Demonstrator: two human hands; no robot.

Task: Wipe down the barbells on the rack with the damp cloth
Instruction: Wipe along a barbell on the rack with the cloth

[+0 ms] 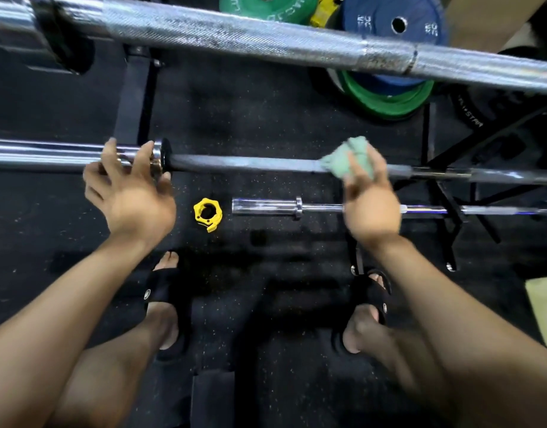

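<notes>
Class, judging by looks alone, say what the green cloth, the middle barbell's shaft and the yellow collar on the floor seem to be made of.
Crumpled green cloth: soft woven or terry fabric, matte, folds bunch. Dark middle barbell shaft: metal, dull grey coating, little shine beside its chrome sleeve. Yellow ring-shaped collar: probably moulded plastic, uniform glossy colour.

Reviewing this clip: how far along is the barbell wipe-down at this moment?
Done: cannot tell; no bar looks clearly cleaned. In hand: the right hand holds the green cloth on the middle barbell, while the left hand grips its sleeve. Left: presumably the top barbell and lower barbell.
</notes>
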